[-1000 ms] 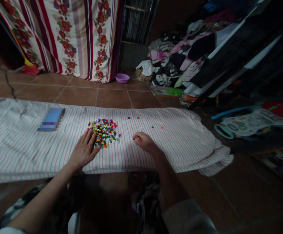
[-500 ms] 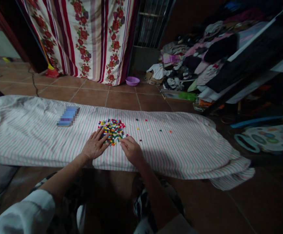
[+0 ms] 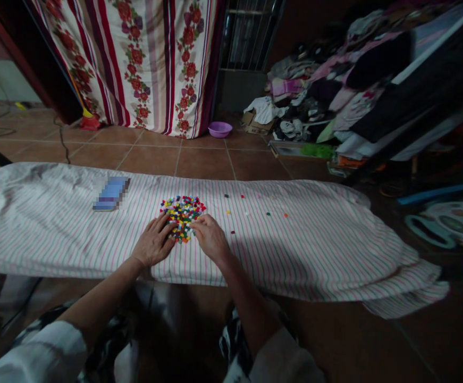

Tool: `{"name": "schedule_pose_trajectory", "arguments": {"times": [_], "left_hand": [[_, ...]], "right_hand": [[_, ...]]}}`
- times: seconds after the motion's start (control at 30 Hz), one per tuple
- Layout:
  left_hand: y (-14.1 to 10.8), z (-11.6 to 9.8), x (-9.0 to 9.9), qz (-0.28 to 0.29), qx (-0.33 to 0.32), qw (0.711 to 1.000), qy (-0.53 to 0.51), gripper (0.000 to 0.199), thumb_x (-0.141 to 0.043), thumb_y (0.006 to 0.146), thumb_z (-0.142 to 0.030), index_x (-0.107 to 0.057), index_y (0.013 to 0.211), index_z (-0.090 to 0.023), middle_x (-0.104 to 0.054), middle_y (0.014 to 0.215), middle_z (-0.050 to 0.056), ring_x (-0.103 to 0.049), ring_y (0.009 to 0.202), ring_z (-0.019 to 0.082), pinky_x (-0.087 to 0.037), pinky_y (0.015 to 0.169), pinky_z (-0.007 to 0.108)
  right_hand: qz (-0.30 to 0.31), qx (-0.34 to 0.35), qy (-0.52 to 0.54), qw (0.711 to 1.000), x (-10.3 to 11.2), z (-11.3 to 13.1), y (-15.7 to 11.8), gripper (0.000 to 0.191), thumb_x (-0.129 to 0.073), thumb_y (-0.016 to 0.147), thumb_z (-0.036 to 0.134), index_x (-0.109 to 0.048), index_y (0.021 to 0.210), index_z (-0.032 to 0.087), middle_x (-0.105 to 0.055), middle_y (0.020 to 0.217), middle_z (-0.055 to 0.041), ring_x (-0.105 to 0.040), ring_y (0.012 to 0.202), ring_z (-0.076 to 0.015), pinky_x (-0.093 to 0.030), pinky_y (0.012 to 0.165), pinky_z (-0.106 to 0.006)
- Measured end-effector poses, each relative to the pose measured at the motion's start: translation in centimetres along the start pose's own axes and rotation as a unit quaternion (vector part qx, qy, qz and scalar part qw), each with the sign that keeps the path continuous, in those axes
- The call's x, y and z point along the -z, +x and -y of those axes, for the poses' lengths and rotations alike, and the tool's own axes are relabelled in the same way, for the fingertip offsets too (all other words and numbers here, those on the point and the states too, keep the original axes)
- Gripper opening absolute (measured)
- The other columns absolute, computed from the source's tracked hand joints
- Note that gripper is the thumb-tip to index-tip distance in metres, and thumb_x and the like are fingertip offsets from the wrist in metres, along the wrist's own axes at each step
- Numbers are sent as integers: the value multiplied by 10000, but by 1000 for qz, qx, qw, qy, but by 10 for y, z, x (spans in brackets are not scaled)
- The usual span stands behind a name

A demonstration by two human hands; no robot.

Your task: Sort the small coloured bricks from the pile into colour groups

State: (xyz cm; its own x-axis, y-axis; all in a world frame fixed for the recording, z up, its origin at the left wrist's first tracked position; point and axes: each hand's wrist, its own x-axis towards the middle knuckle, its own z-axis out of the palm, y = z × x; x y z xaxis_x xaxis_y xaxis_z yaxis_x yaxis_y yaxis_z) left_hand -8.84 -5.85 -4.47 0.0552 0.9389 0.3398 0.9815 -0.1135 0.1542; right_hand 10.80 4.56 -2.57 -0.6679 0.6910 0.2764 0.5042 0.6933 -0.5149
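Note:
A pile of small multicoloured pieces (image 3: 183, 208) lies on a striped cloth (image 3: 314, 239). My left hand (image 3: 154, 240) rests flat with fingers spread, its fingertips at the pile's left edge. At the right edge is my right hand (image 3: 210, 236), thumb and index finger pinched together over the pieces; whatever may be between them is too small to make out. Several single pieces lie apart to the right, among them a dark green one (image 3: 268, 214), an orange one (image 3: 286, 215), a yellow one (image 3: 228, 212) and a dark red one (image 3: 233, 232).
A blurred blue rectangular object (image 3: 111, 193) lies on the cloth at left. Beyond are a floral curtain (image 3: 155, 64), a purple basin (image 3: 220, 129), a red dustpan (image 3: 90, 122) and heaped clothes (image 3: 319, 90). A dark slanting bar stands at right.
My right hand has moved slightly left and farther over the pile, its fingertips still pinched. My left hand stays at the pile's left edge. The camera view has shifted a little.

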Motion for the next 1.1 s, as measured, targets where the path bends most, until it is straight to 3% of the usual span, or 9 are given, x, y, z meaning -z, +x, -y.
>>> {"name": "schedule_pose_trajectory", "arguments": {"times": [0.3,0.57,1.1], "left_hand": [[1,-2,5,1,-1,1000,-3,365,-328,937,-333,-543,1188,-179,-441,1446,153,-294,1424,251,-330,1126,484],[1,-3,3,-14,-8,1000,0,341,-350,928,-314,-550,1162,-166,-470,1410,162,-316,1410,249,-350,1119,480],[-1,8,-10,-55,-29,998,-8,351,-389,922,-348,-560,1172,-169,-532,1340,146,-391,1361,274,-389,1100,496]], "right_hand": [[5,32,-45,998,-1,20,10,274,-498,915,160,-727,1023,266,-545,1121,-80,-473,1045,-220,-435,918,-376],[22,19,-54,998,-7,25,18,186,-537,926,245,-720,948,222,-535,1157,-80,-448,1093,-227,-431,924,-370],[43,-57,-141,987,-9,49,27,256,-448,921,146,-700,967,142,-594,1078,-125,-490,1055,-229,-434,900,-348]]}}
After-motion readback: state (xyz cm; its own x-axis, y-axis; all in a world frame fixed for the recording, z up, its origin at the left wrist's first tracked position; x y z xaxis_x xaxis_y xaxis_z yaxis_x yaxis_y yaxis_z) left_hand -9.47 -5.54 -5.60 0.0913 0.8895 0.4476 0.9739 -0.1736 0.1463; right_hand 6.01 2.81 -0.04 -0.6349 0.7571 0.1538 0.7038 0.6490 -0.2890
